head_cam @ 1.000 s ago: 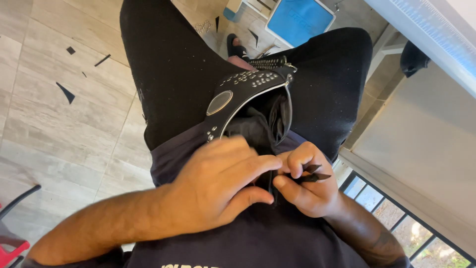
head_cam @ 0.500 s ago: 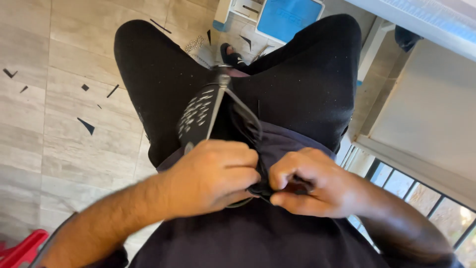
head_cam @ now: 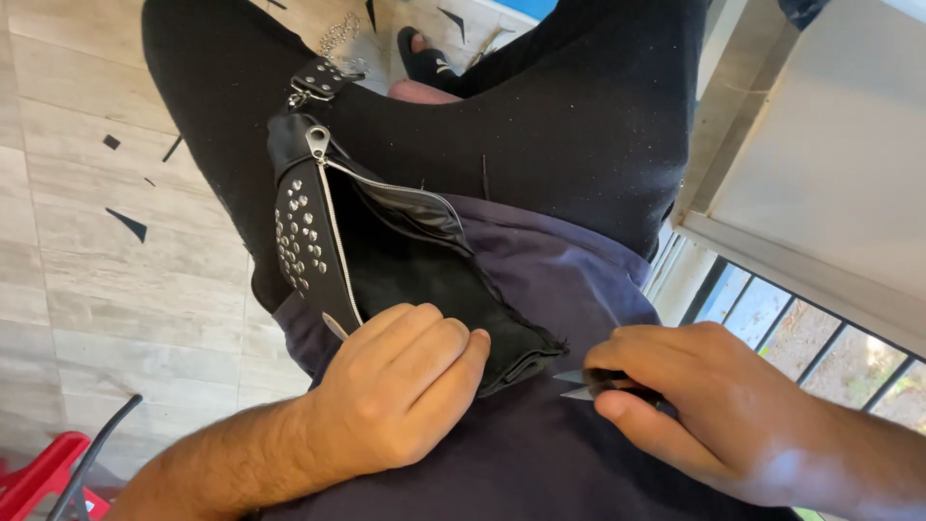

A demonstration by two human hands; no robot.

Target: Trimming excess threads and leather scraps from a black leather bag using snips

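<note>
A black studded bag (head_cam: 299,241) with an open silver zipper lies on my lap, its black fabric lining (head_cam: 434,289) pulled out over my dark blue shirt (head_cam: 559,289). My left hand (head_cam: 395,391) is curled over the near edge of the lining, pressing and gripping it. To the right, my right hand (head_cam: 694,405) is closed around small thread snips (head_cam: 588,384), whose metal tips point left toward the frayed corner of the lining, a short gap away.
My legs in black trousers (head_cam: 540,125) stretch ahead over a pale tiled floor (head_cam: 77,241) strewn with black scraps. A metal chain (head_cam: 338,39) hangs off the bag's far end. A window frame (head_cam: 772,260) is at the right, a red object (head_cam: 39,473) at bottom left.
The bag has been turned and spread open, with the lining now pulled out. My hands have separated: the left stays on the lining, the right has drawn back to the right with the snips.
</note>
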